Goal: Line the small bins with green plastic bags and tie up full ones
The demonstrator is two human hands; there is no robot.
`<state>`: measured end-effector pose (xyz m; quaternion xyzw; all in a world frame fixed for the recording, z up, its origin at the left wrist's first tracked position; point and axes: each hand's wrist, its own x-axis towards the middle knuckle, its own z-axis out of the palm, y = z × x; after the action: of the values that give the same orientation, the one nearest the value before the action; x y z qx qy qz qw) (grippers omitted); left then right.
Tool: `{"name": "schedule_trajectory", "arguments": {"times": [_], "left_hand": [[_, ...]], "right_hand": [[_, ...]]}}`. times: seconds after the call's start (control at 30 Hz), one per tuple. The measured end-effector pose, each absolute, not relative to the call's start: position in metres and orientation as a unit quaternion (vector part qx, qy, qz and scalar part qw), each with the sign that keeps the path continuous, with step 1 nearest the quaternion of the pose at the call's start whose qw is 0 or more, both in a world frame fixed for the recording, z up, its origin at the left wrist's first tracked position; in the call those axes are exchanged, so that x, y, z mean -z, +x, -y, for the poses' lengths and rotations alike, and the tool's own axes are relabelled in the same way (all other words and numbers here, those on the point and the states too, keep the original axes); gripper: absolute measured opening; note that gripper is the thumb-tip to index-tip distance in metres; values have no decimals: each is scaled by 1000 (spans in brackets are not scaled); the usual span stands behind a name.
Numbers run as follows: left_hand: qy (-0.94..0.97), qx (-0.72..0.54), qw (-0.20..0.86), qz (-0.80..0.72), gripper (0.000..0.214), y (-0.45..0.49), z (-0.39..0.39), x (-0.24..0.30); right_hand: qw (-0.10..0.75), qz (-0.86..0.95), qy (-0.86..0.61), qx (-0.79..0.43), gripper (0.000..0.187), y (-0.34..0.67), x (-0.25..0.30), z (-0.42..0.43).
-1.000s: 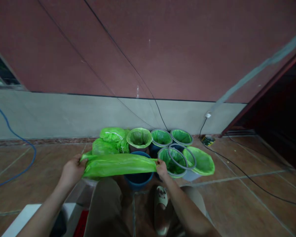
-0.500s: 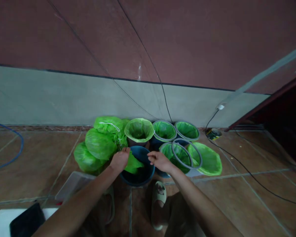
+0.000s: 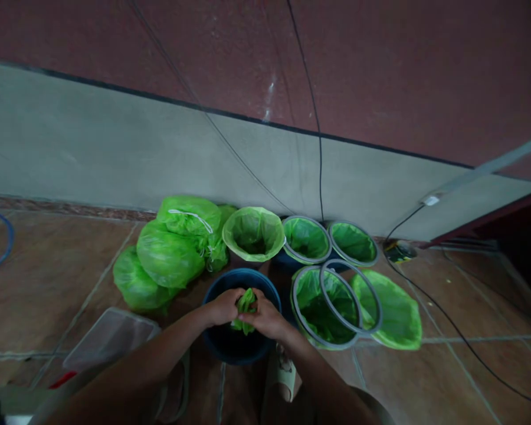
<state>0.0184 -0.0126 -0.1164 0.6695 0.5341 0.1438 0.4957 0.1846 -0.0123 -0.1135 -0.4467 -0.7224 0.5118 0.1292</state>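
Note:
My left hand [image 3: 222, 306] and my right hand [image 3: 265, 317] meet over the mouth of a dark blue bin [image 3: 240, 349] on the tiled floor. Both hands grip a bunched green plastic bag [image 3: 245, 304] between them; most of the bag is hidden by my fingers. The bin holds no liner. Just behind it stands a bin lined with a green bag [image 3: 253, 234].
Tied, full green bags [image 3: 170, 254] lie piled at the left by the wall. Lined bins [image 3: 307, 238] [image 3: 353, 243] [image 3: 325, 298] stand at the right, one with a loose grey ring [image 3: 351, 298] leaning on it. A clear lid [image 3: 108, 337] lies left; black cables [image 3: 451, 319] cross the floor right.
The bag was stretched wide between my hands a second ago. My hands have come together over the blue bin and bunched it. My head has tilted down and closer.

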Motion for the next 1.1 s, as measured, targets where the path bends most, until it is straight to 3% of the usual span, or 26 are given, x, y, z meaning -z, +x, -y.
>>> {"name": "schedule_trajectory", "arguments": {"times": [0.1,0.23,0.33,0.43,0.5,0.57,0.67,0.83,1.1], "left_hand": [[674,-127,495,-533,28,14,7,113],[719,-82,457,-517,20,11,9,104],[790,-30,313,-526,20,5,10,94],[829,-34,154,-537,21,-1,9,85],[829,-71,111,-543,21,-3,7,82],[822,-102,113,-549,23,-2,7,81],[817,-135,165,-535,26,3,9,80],[803,-190,229,-516,31,11,16,83],[648,-240,366,-623,48,15,10,84]], "right_hand": [[140,700,-466,-523,40,182,118,4],[74,726,-559,-394,46,180,110,-5],[-4,780,-542,-314,43,188,100,-10],[-69,816,-477,-318,31,200,95,-8],[-105,827,-434,-341,22,205,95,-4],[-117,814,-414,-391,35,207,95,-2],[-45,763,-431,-480,51,203,98,-1],[113,679,-493,-532,9,188,111,-2],[208,519,-569,-604,8,177,103,-2]]}}
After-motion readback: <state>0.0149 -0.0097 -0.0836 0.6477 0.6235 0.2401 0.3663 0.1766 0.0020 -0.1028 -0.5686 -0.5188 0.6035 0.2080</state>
